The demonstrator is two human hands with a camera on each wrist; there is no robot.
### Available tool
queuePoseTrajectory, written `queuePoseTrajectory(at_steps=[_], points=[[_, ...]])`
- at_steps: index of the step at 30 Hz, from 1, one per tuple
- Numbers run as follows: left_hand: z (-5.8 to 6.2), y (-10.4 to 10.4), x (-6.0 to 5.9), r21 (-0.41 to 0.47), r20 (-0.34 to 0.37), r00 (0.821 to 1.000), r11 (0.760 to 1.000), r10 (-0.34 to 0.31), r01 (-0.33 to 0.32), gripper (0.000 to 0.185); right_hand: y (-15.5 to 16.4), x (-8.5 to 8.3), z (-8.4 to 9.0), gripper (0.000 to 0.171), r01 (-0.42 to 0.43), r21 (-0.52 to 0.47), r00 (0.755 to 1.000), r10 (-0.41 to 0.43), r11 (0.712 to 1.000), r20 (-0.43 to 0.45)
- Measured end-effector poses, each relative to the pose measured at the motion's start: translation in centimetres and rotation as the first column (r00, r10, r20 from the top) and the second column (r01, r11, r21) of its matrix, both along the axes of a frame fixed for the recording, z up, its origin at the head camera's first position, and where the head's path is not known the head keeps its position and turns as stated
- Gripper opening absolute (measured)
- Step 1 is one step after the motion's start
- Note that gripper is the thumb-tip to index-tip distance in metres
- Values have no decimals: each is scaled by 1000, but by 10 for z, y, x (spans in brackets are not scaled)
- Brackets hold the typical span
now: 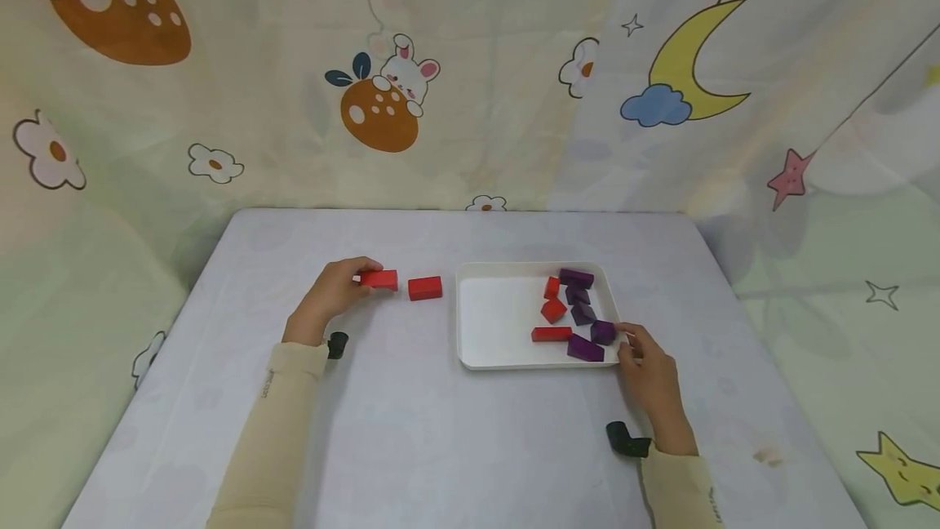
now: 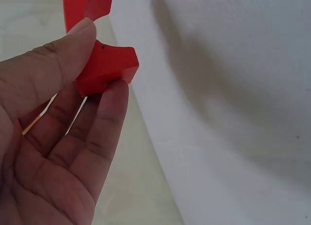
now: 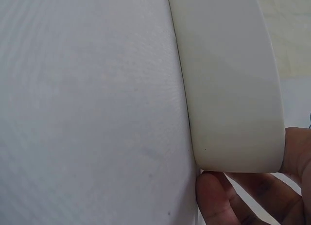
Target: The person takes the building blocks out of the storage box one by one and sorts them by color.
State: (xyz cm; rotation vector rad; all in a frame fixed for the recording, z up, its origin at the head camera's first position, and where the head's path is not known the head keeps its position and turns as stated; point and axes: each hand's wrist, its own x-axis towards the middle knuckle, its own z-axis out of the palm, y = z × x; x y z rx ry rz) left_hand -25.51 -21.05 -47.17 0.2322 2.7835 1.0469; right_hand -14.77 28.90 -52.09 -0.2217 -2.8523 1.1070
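Note:
My left hand pinches a red block between thumb and fingers at the left of the table. The left wrist view shows the thumb on one side of this red block. Just right of it lies a second red block. My right hand holds the near right corner of a white tray, fingers curled at its rim. In the right wrist view a fingertip lies against the outside of the tray wall.
Inside the tray's right half lie several purple blocks and three red ones, including a long red bar. Dark straps with a small black part sit at both wrists. A patterned cloth hangs behind the table.

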Motion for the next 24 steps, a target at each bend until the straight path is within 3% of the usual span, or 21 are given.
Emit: queuePoseTrajectory(at_steps=[11,17,20,24], points=[[-18,2,-3,-26,84,996,1000,-2,5,40,0,0,-1,37,2,-5,1000,-2,1000,1],[-17,6,0,-55,133,991,998,35,-28,54,1,0,-2,38,1,-8,1000,0,1000,7],[-10,12,5,-78,107,993,996,48,-39,65,1,-1,-2,38,-2,-7,1000,2,1000,8],[1,31,17,-58,5,1000,998,29,-28,71,2,-1,-2,37,-3,-6,1000,3,1000,-11]])
